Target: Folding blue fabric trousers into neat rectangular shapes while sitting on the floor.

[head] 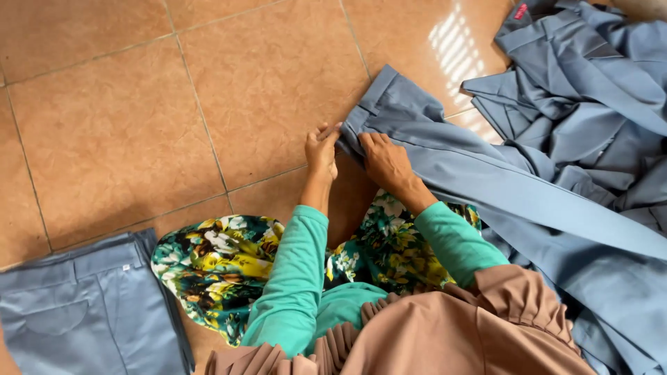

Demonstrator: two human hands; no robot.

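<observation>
- Right now the left hand pinches the waistband edge of a pair of grey-blue trousers, fingers closed on the cloth.
- Just beside it, the right hand lies on the same waistband with fingers curled into the fabric; whether it truly grips or only presses, I cannot tell.
- These trousers lie on the tiled floor, their waistband toward the top of the view and the legs running off to the right.
- Further right, a loose heap of similar grey-blue garments is piled up.
- At the lower left, well apart, folded grey-blue trousers lie flat.
</observation>
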